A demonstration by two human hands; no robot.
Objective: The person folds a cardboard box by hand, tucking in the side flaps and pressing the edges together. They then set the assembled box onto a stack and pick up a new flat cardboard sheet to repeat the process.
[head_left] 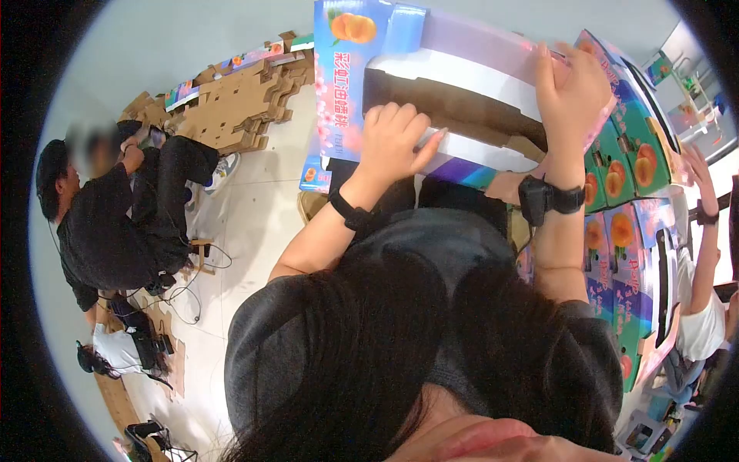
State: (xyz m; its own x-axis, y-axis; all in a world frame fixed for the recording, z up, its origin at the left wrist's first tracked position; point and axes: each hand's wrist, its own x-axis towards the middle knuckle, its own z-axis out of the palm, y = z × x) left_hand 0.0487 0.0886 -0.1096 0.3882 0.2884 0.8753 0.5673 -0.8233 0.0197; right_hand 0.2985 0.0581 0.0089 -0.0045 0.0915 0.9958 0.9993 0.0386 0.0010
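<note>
A printed fruit carton (pixel 339 85) with peach pictures, pink blossoms and Chinese lettering is in front of me, tilted. Its large cut-out opening shows a brown cardboard inside. My left hand (pixel 396 142) is closed over the near edge of that opening, fingers curled inward and thumb lying along the rim. At the carton's right end, my right hand (pixel 571 92) grips the end panel, thumb upright and the other fingers partly hidden behind it. Both wrists wear black bands.
Stacked peach cartons (pixel 623 254) stand close on my right. Flattened brown cardboard (pixel 231 108) lies at the upper left. A seated person (pixel 123 215) in black is on the left, with loose cables (pixel 188 296) on the floor. Another person's raised arm (pixel 707 200) shows far right.
</note>
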